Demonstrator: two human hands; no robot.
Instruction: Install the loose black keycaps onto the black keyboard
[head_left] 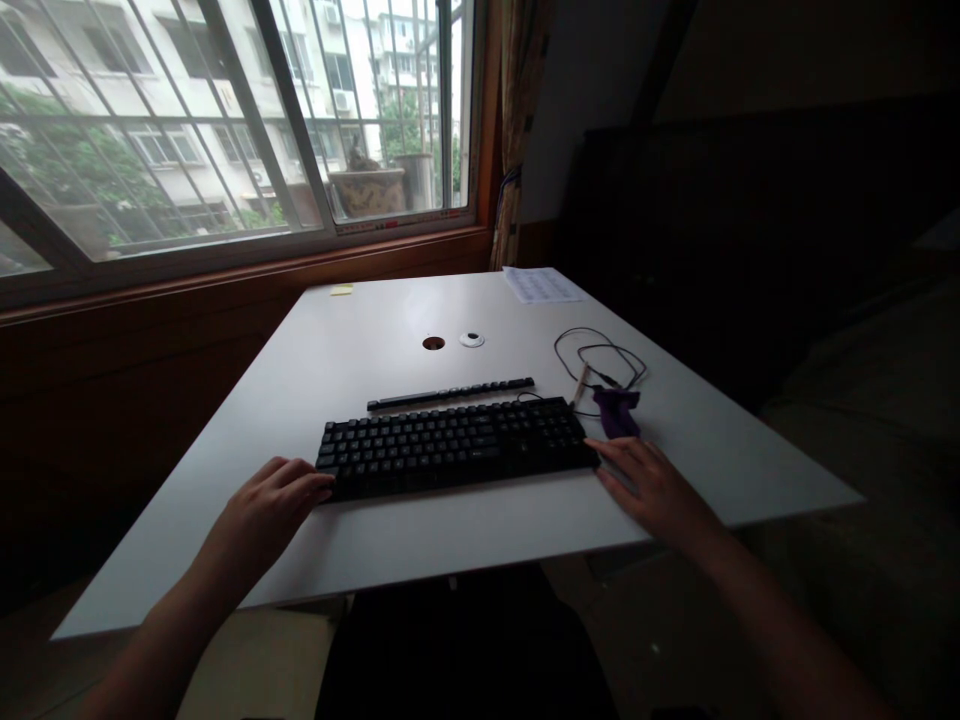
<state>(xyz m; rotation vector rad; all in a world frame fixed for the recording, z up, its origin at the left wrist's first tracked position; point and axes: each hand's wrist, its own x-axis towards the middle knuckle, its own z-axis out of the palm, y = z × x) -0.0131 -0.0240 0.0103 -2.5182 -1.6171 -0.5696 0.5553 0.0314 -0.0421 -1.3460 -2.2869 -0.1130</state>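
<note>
A black keyboard (457, 445) lies on the white table with its long side towards me. My left hand (281, 490) has its fingers closed on the keyboard's left front corner. At the opposite end, my right hand (645, 480) grips the right front corner, thumb below and fingers on the edge. Just behind the keyboard runs a narrow black strip (450, 393) that looks like a row of keys. A crumpled purple cloth (616, 412) sits beyond my right hand, beside a thin light-coloured stick (580, 383), perhaps a brush. The undersides of both grips are hidden.
A thin black cable (600, 345) lies coiled at the right. Farther back on the table (360, 340) are a round hole (433, 343), a white round cover (472, 340), a yellow note (341, 290) and printed paper (541, 284). A barred window stands behind.
</note>
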